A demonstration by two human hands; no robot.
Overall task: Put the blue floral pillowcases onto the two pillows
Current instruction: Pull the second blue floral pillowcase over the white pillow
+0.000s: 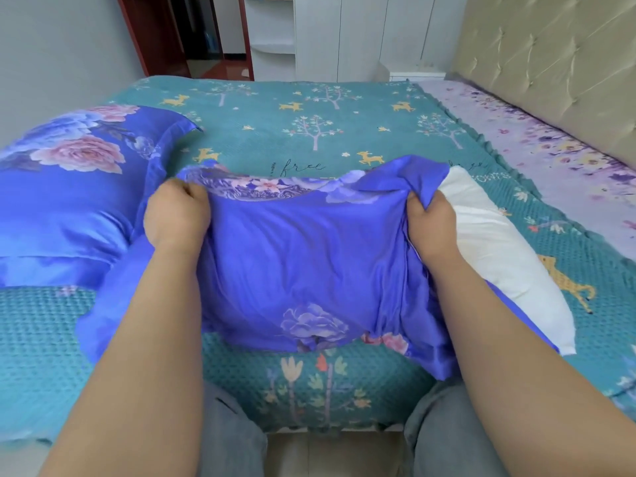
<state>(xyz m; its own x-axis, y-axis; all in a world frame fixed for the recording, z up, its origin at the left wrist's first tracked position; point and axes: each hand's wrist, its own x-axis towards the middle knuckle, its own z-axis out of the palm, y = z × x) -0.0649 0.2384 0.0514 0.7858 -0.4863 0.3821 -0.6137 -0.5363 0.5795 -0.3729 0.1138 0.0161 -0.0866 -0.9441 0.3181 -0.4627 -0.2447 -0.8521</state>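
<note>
A blue floral pillowcase [303,263] lies across the near edge of the bed, partly drawn over a white pillow [495,249] whose right end sticks out bare. My left hand [177,215] grips the far left edge of the case. My right hand [430,222] grips the bunched cloth at the case's opening, right beside the bare pillow. A second pillow [69,187], fully covered in the same blue floral cloth with pink roses, rests on the bed at the left.
The bed carries a teal spread [309,125] printed with trees and deer. A lilac floral sheet [537,139] and a tufted beige headboard [550,60] lie at the right. White cupboards and a doorway stand beyond the bed. My knees are against the bed's edge.
</note>
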